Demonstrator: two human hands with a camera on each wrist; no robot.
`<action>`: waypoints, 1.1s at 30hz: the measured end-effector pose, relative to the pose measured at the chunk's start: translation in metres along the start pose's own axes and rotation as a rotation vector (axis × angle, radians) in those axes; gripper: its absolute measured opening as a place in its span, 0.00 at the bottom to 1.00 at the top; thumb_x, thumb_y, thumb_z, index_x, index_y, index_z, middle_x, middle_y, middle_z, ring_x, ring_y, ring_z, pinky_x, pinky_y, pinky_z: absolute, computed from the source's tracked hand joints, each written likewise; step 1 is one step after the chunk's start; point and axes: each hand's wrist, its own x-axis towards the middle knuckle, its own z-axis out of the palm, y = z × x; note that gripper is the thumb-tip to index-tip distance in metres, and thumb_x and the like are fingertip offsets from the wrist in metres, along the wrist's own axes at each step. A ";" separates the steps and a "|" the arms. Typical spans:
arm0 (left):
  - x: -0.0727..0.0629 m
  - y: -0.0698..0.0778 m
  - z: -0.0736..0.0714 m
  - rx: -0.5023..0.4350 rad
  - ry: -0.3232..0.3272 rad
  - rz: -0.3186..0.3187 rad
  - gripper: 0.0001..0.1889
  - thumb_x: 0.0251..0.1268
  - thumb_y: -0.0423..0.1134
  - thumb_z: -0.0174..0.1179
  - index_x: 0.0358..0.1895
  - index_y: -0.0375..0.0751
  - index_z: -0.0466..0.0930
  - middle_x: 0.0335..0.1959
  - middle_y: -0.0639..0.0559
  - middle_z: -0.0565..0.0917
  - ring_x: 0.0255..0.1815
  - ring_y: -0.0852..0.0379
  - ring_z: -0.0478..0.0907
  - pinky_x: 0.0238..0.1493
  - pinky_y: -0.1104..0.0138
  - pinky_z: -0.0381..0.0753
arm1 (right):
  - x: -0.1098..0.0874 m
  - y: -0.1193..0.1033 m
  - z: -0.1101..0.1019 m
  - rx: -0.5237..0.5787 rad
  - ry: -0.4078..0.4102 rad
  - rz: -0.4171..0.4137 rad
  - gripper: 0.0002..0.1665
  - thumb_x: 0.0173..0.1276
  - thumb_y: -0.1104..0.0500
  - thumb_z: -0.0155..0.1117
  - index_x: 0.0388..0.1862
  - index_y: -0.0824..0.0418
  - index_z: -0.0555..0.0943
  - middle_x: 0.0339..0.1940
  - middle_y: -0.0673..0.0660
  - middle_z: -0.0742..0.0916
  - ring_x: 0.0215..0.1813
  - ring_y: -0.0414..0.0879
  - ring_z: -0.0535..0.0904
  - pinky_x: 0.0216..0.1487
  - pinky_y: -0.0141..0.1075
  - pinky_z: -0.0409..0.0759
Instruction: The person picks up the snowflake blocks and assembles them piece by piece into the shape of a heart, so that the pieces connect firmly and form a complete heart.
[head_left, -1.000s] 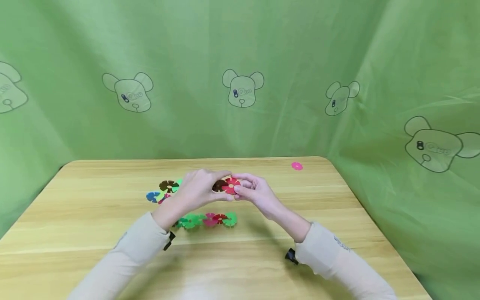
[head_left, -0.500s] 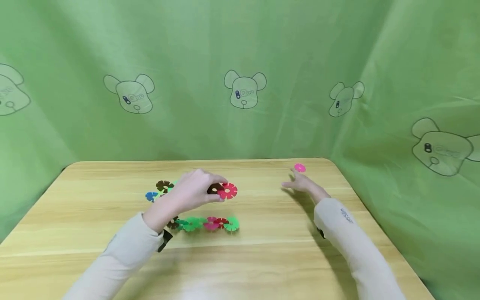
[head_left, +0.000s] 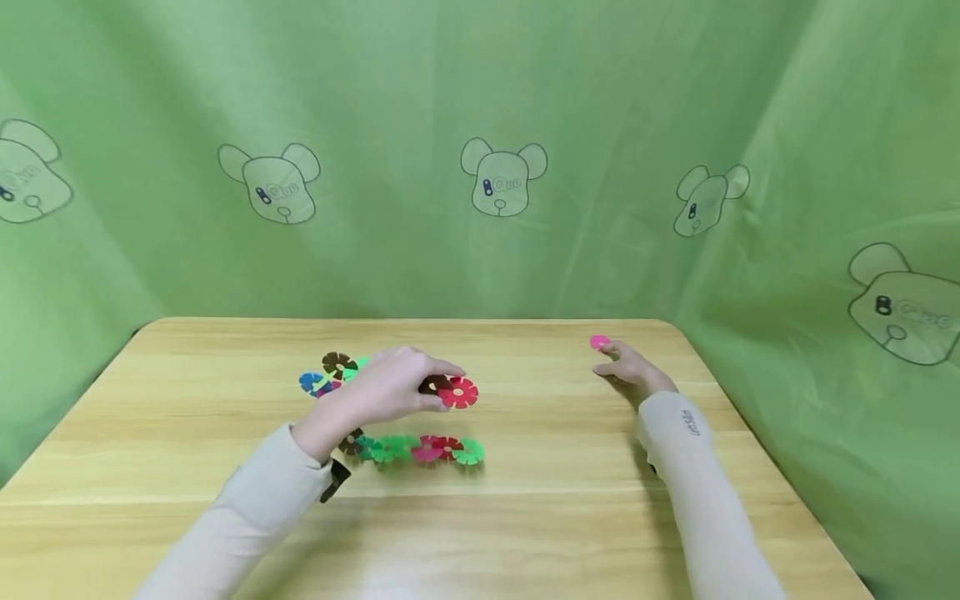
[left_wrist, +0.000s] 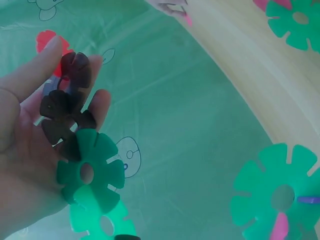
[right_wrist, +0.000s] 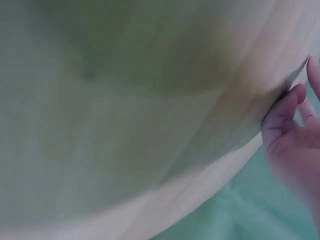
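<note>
Slotted flower-shaped plastic discs are joined in chains. My left hand pinches one chain above the table between thumb and fingers, near its end. A red disc sticks out past the fingertips, beside a brown disc. In the left wrist view, dark brown discs run across the fingers and green discs follow along the palm. My right hand is at the far right of the table, its fingers at a loose pink disc and partly covering it. The right wrist view does not show that disc.
A row of green, pink and red discs lies in front of my left hand. Blue, brown and yellow-green discs lie behind its wrist. How these join is partly hidden. Green cloth surrounds the wooden table.
My right hand has let go of the red disc and moved right to the pink disc at the back of the table. The left hand keeps hold of the chain, nearly in place.
</note>
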 end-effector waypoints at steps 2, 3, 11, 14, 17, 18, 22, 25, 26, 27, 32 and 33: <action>0.000 0.000 -0.001 0.003 -0.003 -0.006 0.23 0.52 0.42 0.66 0.54 0.47 0.78 0.43 0.55 0.84 0.37 0.61 0.78 0.27 0.71 0.69 | 0.000 0.002 0.000 0.094 0.012 0.006 0.30 0.65 0.65 0.56 0.59 0.76 0.56 0.40 0.68 0.73 0.23 0.37 0.63 0.27 0.27 0.68; -0.001 -0.001 -0.002 0.003 -0.004 -0.007 0.22 0.52 0.41 0.66 0.54 0.47 0.78 0.43 0.55 0.84 0.36 0.61 0.78 0.27 0.71 0.68 | 0.000 0.003 0.000 0.142 0.010 0.010 0.29 0.65 0.66 0.55 0.58 0.76 0.55 0.38 0.65 0.72 0.22 0.36 0.62 0.26 0.26 0.66; -0.002 0.000 -0.003 0.003 -0.038 -0.020 0.24 0.52 0.41 0.66 0.55 0.46 0.76 0.45 0.54 0.83 0.20 0.62 0.64 0.34 0.67 0.69 | 0.003 0.007 0.001 0.074 0.014 -0.003 0.35 0.69 0.61 0.52 0.69 0.71 0.51 0.61 0.73 0.64 0.25 0.37 0.68 0.28 0.24 0.69; -0.002 0.000 -0.004 0.005 -0.052 -0.023 0.28 0.50 0.46 0.67 0.57 0.45 0.75 0.35 0.55 0.84 0.19 0.61 0.59 0.38 0.64 0.69 | 0.004 0.008 0.002 0.045 0.039 -0.013 0.26 0.68 0.62 0.54 0.60 0.74 0.60 0.48 0.69 0.70 0.23 0.37 0.64 0.25 0.26 0.66; -0.003 -0.001 -0.006 0.002 -0.048 -0.025 0.31 0.48 0.51 0.67 0.58 0.46 0.74 0.21 0.59 0.77 0.18 0.62 0.57 0.42 0.63 0.69 | 0.005 0.007 0.002 0.080 0.036 -0.001 0.25 0.67 0.63 0.54 0.57 0.75 0.58 0.49 0.69 0.69 0.33 0.42 0.68 0.33 0.27 0.69; -0.003 -0.001 -0.006 0.002 -0.040 -0.021 0.31 0.48 0.53 0.66 0.57 0.46 0.74 0.18 0.60 0.74 0.18 0.62 0.56 0.41 0.64 0.69 | 0.004 0.007 0.001 0.060 0.037 -0.002 0.27 0.67 0.63 0.53 0.58 0.75 0.57 0.53 0.71 0.68 0.37 0.45 0.69 0.37 0.29 0.70; -0.003 0.001 -0.005 0.003 0.004 -0.003 0.29 0.49 0.54 0.64 0.55 0.45 0.76 0.20 0.62 0.76 0.18 0.62 0.59 0.43 0.64 0.70 | 0.002 0.002 0.002 -0.008 0.040 0.009 0.30 0.66 0.65 0.53 0.61 0.76 0.54 0.58 0.76 0.64 0.50 0.55 0.67 0.50 0.37 0.70; -0.004 0.002 -0.005 0.015 0.030 0.006 0.28 0.50 0.54 0.64 0.54 0.44 0.76 0.20 0.61 0.77 0.19 0.62 0.61 0.36 0.67 0.68 | -0.001 -0.002 0.004 -0.034 0.057 0.018 0.26 0.63 0.66 0.55 0.55 0.75 0.57 0.51 0.73 0.68 0.48 0.57 0.67 0.50 0.41 0.69; -0.004 0.002 -0.005 0.019 0.033 0.003 0.28 0.50 0.54 0.64 0.54 0.44 0.76 0.18 0.61 0.75 0.19 0.62 0.61 0.33 0.68 0.67 | -0.002 -0.003 0.004 -0.065 0.069 0.011 0.25 0.62 0.66 0.57 0.52 0.75 0.58 0.48 0.72 0.69 0.47 0.56 0.67 0.49 0.42 0.69; -0.004 0.002 -0.005 0.022 0.036 -0.001 0.28 0.50 0.54 0.64 0.55 0.44 0.76 0.18 0.60 0.74 0.19 0.62 0.61 0.30 0.70 0.65 | -0.003 -0.005 0.006 -0.090 0.080 -0.003 0.23 0.62 0.66 0.57 0.50 0.74 0.60 0.45 0.70 0.71 0.45 0.56 0.68 0.48 0.42 0.69; -0.006 0.001 -0.006 0.017 0.043 -0.030 0.29 0.52 0.54 0.63 0.56 0.44 0.75 0.15 0.60 0.69 0.18 0.63 0.57 0.21 0.72 0.56 | -0.009 -0.022 0.015 -0.209 0.172 -0.120 0.13 0.63 0.64 0.58 0.40 0.73 0.69 0.33 0.64 0.77 0.37 0.53 0.72 0.40 0.40 0.72; -0.006 0.001 -0.006 0.015 0.045 -0.029 0.29 0.52 0.54 0.63 0.56 0.44 0.76 0.15 0.59 0.69 0.17 0.63 0.57 0.20 0.72 0.55 | -0.011 -0.028 0.017 -0.202 0.182 -0.139 0.12 0.63 0.64 0.58 0.39 0.73 0.71 0.32 0.63 0.78 0.36 0.52 0.73 0.39 0.40 0.74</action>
